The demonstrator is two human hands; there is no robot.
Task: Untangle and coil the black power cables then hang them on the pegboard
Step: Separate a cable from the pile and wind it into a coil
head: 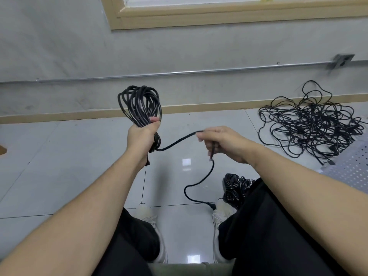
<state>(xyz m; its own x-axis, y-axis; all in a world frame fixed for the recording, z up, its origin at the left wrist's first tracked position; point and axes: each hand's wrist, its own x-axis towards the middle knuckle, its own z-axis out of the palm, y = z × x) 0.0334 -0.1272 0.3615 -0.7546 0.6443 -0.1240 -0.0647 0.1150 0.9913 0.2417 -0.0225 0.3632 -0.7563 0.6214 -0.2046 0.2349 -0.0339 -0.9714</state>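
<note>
We clamp the coiled cable [140, 105] in the left hand [142, 136], loops standing up and away from us so they cannot spill. The right hand [221, 143] pinches the free tail [199, 186], which trails to its plug on the near floor. The tangled cables [310, 122] lie far right, the pegboard [350, 168] right.

The coil [140, 105] is black, as is the tangle [310, 124] far right and the bundle [235, 188] near the right shoe. The floor [59, 166] is pale grey glossy tile with thin dark joints. The wall [59, 46] is grey, its skirting [199, 109] and window frame [219, 16] tan. The pegboard [352, 168] is grey-white, dotted with holes. Trousers [268, 236] are black, shoes [221, 214] off-white.
</note>
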